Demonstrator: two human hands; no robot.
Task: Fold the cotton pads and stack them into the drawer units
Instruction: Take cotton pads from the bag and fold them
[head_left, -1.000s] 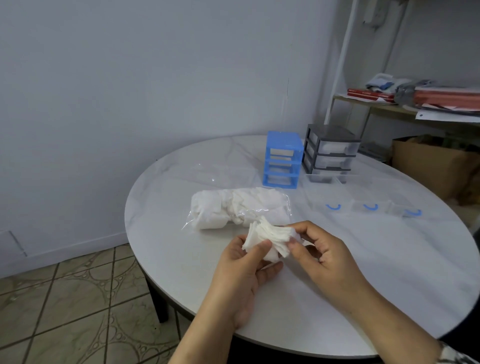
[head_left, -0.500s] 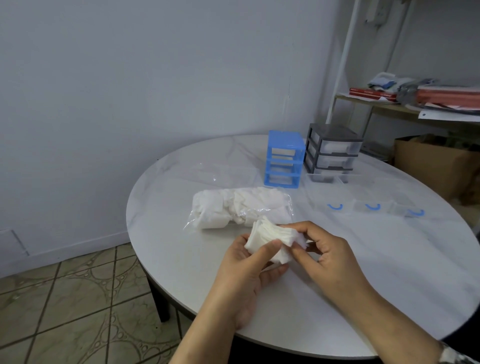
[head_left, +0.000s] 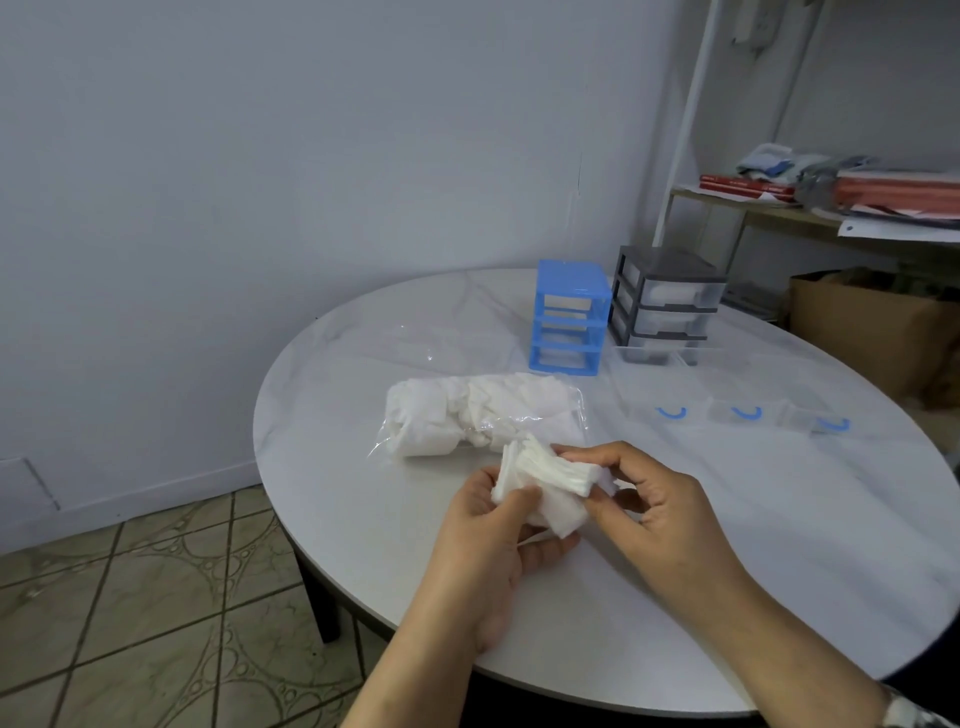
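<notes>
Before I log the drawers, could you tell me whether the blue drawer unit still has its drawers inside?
No, the blue drawer unit shows three empty slots, and three clear drawers with blue handles lie on the table.

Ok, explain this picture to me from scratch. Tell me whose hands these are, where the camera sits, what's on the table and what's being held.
There is no machine here. A person wears a wide-angle camera on the head, looking forward and down, so the two bare hands reach in from the bottom of the picture. The left hand and the right hand together hold a small bundle of white cotton pads above a round white table; both have a curled grip on it. Just beyond lies a clear plastic bag of more pads. Farther back stand a blue drawer unit with empty slots and a grey drawer unit beside it. To the right, three clear drawers with blue handles lie on the table. A shelf with papers stands behind.
</notes>
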